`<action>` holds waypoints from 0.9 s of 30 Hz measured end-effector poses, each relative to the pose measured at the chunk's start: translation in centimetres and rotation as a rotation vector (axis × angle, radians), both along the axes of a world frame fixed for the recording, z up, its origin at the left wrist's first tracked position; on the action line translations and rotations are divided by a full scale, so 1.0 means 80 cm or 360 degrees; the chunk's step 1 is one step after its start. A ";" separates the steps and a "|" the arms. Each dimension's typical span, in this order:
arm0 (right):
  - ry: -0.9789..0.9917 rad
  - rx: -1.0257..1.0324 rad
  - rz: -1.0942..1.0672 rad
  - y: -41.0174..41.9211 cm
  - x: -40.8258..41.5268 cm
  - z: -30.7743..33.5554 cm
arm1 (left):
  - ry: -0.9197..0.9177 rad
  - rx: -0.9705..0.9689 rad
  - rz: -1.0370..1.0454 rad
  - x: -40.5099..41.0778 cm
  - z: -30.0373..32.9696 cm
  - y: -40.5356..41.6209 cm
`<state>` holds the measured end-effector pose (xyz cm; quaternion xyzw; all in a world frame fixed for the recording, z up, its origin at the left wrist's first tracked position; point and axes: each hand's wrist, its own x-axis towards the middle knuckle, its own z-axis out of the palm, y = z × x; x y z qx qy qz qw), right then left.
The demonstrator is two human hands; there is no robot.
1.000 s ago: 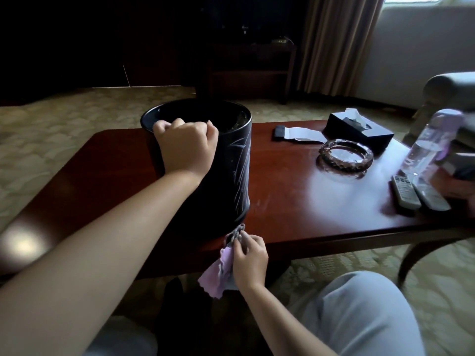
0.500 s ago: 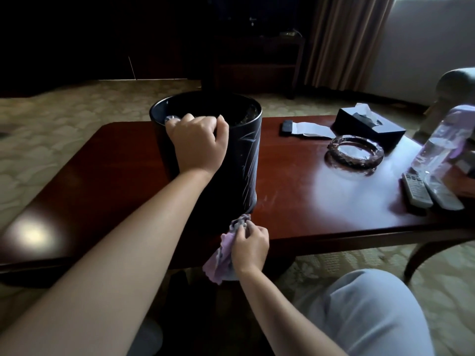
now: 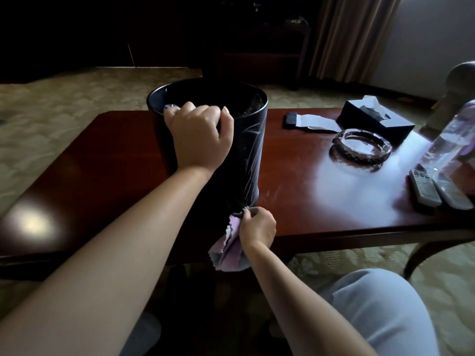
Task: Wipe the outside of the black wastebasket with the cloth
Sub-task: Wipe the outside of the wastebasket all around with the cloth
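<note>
Item 1: black wastebasket (image 3: 246, 155), upright on the dark red table (image 3: 308, 181), set toward the near edge, left of the table's middle. Pale streaks show on its right flank.

Item 2: my left hand (image 3: 199, 138), fingers curled over the near rim of the wastebasket and closed on it, thumb on the outside wall.

Item 3: my right hand (image 3: 258, 228), at the foot of the wastebasket by the table's near edge, fingers pinched shut on the cloth (image 3: 228, 244).

Item 4: the cloth, lilac and grey, bunched. Its top end meets the base of the wastebasket; the rest hangs below the table's near edge.

Item 5: glass ashtray (image 3: 361, 150), toward the far right part of the table.

Item 6: dark tissue box (image 3: 375, 122), near the far edge, just behind the ashtray, a white tissue standing out of its top.

Item 7: two remote controls (image 3: 437, 192), side by side near the right edge.

Item 8: clear plastic bottle (image 3: 447, 145), tilted, at the right edge above the remotes. I cannot tell what supports it.
</note>
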<state>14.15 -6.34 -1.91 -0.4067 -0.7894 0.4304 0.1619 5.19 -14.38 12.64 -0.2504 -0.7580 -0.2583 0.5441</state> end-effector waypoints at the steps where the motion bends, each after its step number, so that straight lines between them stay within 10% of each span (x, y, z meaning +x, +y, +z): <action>1: 0.0014 -0.0034 -0.0046 0.002 -0.002 0.000 | 0.0001 0.0000 -0.0004 0.000 0.000 0.000; 12: 0.0292 0.0487 0.0274 -0.019 0.018 -0.030 | -0.0001 0.0053 0.0004 -0.003 -0.003 0.001; 21: 0.0263 0.0090 -0.0001 0.020 -0.011 -0.016 | -0.0042 0.0044 -0.0038 0.000 -0.002 -0.001; 27: 0.0423 0.0395 0.0447 0.019 0.015 -0.037 | -0.0013 0.0075 -0.0009 -0.001 -0.003 0.001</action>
